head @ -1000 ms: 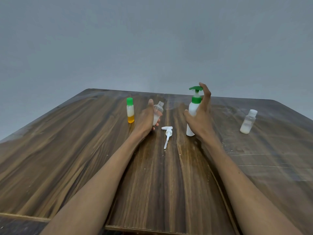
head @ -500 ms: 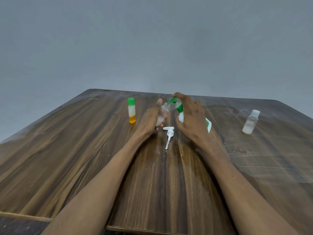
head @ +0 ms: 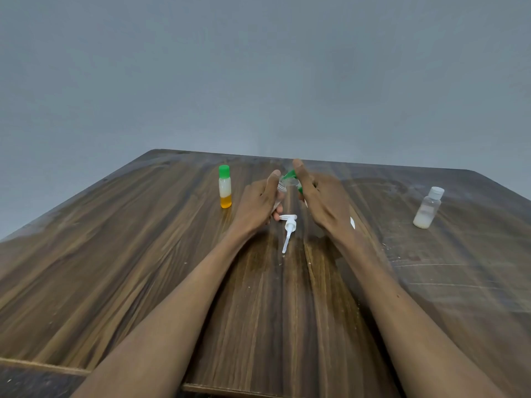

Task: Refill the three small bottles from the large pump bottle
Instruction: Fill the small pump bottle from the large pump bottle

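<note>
My left hand (head: 258, 202) grips an open small clear bottle (head: 281, 187), tilted toward the right. My right hand (head: 321, 202) holds the large white pump bottle, tipped over, with its green pump head (head: 290, 176) right at the small bottle's mouth; the hand hides most of the large bottle's body, and only a white bit (head: 352, 223) shows. A small bottle with a green cap (head: 225, 186) stands to the left, holding white and orange liquid. Another small clear bottle with a white cap (head: 428, 207) stands far right.
A loose white pump top (head: 288, 228) lies on the dark wooden table (head: 143, 254) just in front of my hands. A grey wall rises behind the table's far edge. White specks and smears mark the table's right side.
My right hand took the pump bottle from upright, tipped it left and brought its green head to the small bottle's mouth. My left hand kept its bottle in place.
</note>
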